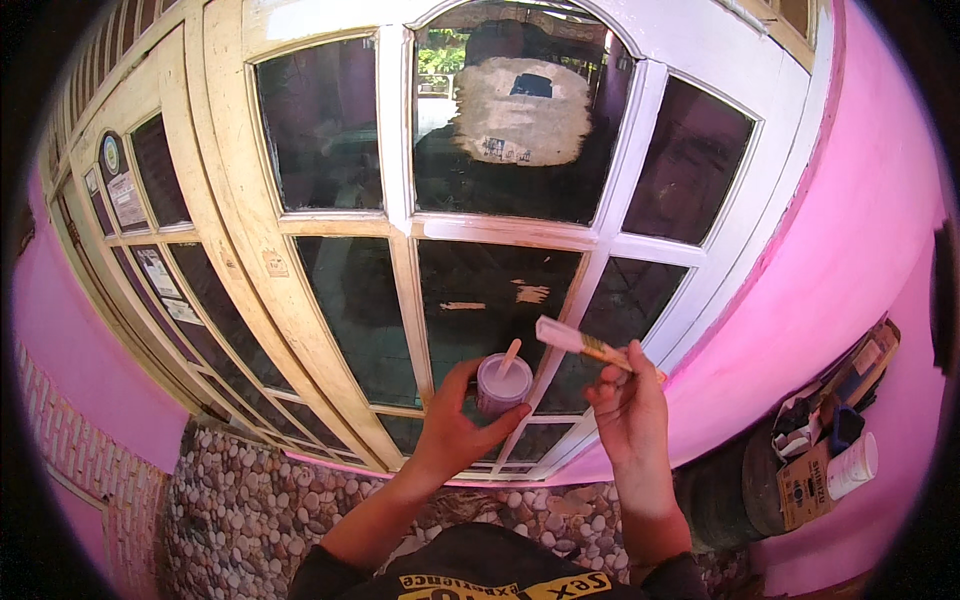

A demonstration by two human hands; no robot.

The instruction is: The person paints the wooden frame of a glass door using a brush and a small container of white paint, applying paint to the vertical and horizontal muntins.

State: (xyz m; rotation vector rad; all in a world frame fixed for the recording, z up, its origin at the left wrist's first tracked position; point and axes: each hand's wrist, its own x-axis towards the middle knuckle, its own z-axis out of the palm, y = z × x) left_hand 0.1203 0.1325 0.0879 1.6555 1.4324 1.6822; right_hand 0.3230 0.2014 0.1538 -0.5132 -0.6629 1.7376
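Steadying the small cup (488,403) at centre, the left hand (460,424) wraps its grip around the side; the right hand (634,402) pinches the brush (592,347) by its handle, farther right. A tilted cup could spill; stray bristles (558,333) might streak the dark glass (465,272). The cup holds pale, paint-like liquid (513,386) and a stick (509,356).

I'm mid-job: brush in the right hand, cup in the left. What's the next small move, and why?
Probably bring the brush in the right hand up to the crossbar above the lower middle pane: it shows brownish patches, while the uprights above it look largely white. The bristles look pale, and the left hand holds a cup of pale liquid close by.
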